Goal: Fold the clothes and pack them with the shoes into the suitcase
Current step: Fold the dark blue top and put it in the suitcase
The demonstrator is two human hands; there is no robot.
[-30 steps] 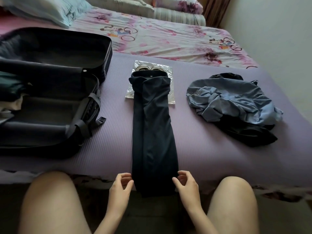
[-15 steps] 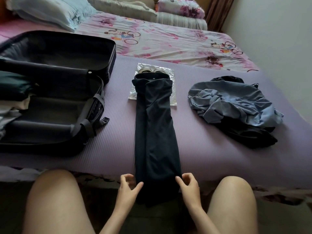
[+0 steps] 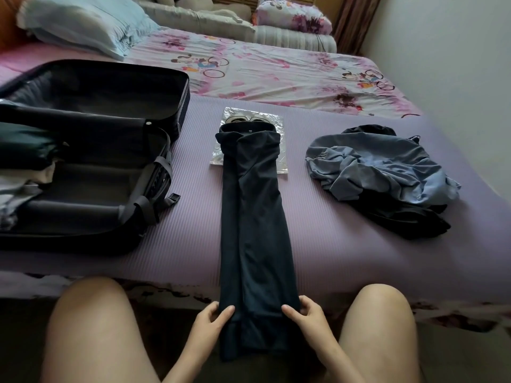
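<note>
Left hand [image 3: 213, 319] and right hand [image 3: 307, 316] both pinch the near hem of the dark trousers [image 3: 254, 217] stretched along the bed [image 3: 345, 258]; if I lift unevenly, that long fold probably slides apart.

We log the setting as a home bedroom. Evidence: a bed with a pink-and-white cartoon-print sheet [image 3: 276, 76], a pale blue frilled pillow [image 3: 83, 26] and a rolled floral quilt [image 3: 293, 20] at its far end, a brown pleated curtain [image 3: 351, 23] in the corner (plain white wall [image 3: 442, 51] beside it), and a crumpled heap of blue and black clothes [image 3: 381, 178] on a purple ribbed mat [image 3: 345, 244].
</note>
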